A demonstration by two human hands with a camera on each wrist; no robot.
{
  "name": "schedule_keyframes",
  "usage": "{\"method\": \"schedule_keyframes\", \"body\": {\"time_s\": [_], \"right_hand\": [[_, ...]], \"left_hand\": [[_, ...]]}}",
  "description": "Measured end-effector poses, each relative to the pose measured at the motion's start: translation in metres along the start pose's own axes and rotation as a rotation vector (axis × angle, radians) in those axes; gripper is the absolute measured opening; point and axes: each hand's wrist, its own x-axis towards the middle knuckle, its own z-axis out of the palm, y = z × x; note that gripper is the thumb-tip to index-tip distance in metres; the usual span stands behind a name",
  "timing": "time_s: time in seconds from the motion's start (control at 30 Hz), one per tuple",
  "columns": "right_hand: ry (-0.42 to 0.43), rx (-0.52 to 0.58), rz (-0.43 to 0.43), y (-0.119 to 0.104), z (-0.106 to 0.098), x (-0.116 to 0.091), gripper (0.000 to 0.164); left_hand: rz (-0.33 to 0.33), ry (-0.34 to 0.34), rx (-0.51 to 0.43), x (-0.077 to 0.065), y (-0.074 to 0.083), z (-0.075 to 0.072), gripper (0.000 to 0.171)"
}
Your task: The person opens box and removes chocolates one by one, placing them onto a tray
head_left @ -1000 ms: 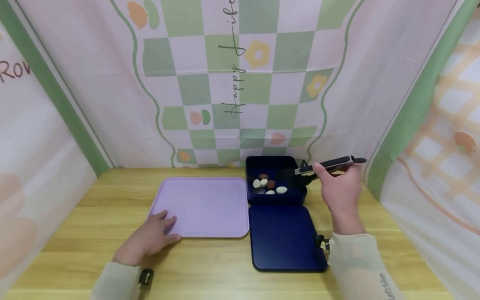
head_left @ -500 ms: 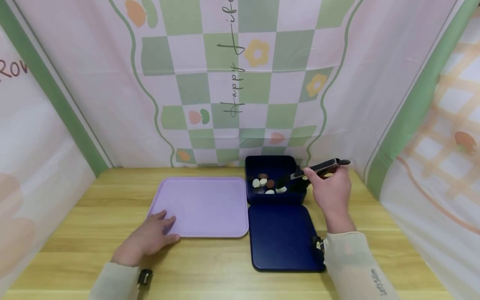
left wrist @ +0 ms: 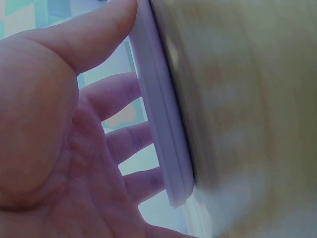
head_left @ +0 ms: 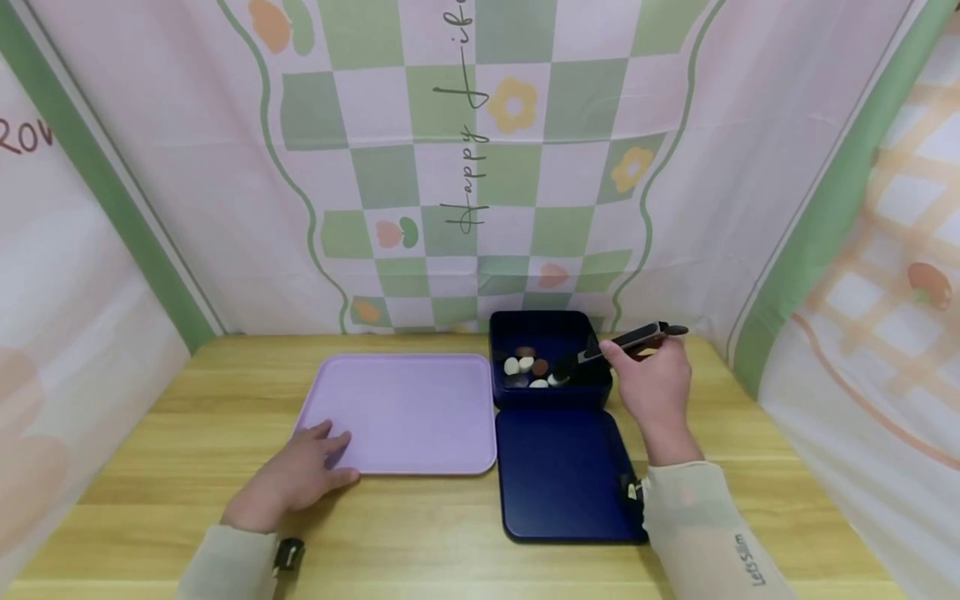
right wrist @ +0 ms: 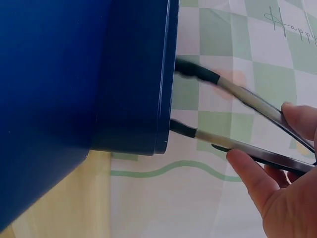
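Right hand (head_left: 655,383) grips tongs (head_left: 637,337) across box wall (head_left: 551,400), perhaps at white piece (head_left: 553,380), lid (head_left: 566,475) nearby

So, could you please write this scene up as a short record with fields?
Box: dark blue, open, holding small white pieces and brown pieces
Lid: dark blue, lying flat in front of the box
Tray: purple, left of the box
Right hand: holds tongs, tips inside the box
Left hand: touches the tray at its near left corner
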Motion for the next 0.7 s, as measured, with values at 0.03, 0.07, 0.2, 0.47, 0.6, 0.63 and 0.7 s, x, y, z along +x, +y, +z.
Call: {"method": "schedule_keyframes", "body": {"time_s": [0.03, 0.07, 0.2, 0.47, 0.6, 0.63, 0.7], "right_hand": [[0.003, 0.005, -0.004, 0.0002, -0.0001, 0.0000, 0.063], [0.006, 0.011, -0.006, 0.0003, -0.0004, 0.0000, 0.062], [0.004, 0.024, -0.004, 0.0005, -0.0033, 0.0003, 0.065], [-0.004, 0.031, 0.005, 0.0011, -0.0029, 0.0007, 0.067], [-0.007, 0.046, 0.014, 0.0032, -0.0029, 0.0019, 0.069], [-0.006, 0.052, 0.019, 0.0042, -0.0035, 0.0026, 0.069], [0.000, 0.059, 0.033, 0.0063, -0.0052, 0.0044, 0.073]], "left_hand": [[-0.001, -0.002, 0.000, -0.0001, 0.0003, -0.0001, 0.070], [-0.003, -0.003, -0.001, -0.0003, 0.0006, 0.0000, 0.070], [-0.010, -0.005, -0.001, -0.0010, 0.0013, 0.0000, 0.071], [-0.004, -0.005, 0.004, 0.0000, 0.0002, 0.0002, 0.071], [-0.012, -0.012, 0.000, -0.0005, 0.0014, -0.0004, 0.071], [-0.015, -0.015, -0.001, -0.0005, 0.0016, -0.0005, 0.070], [-0.021, -0.021, -0.002, -0.0003, 0.0018, -0.0004, 0.070]]}}
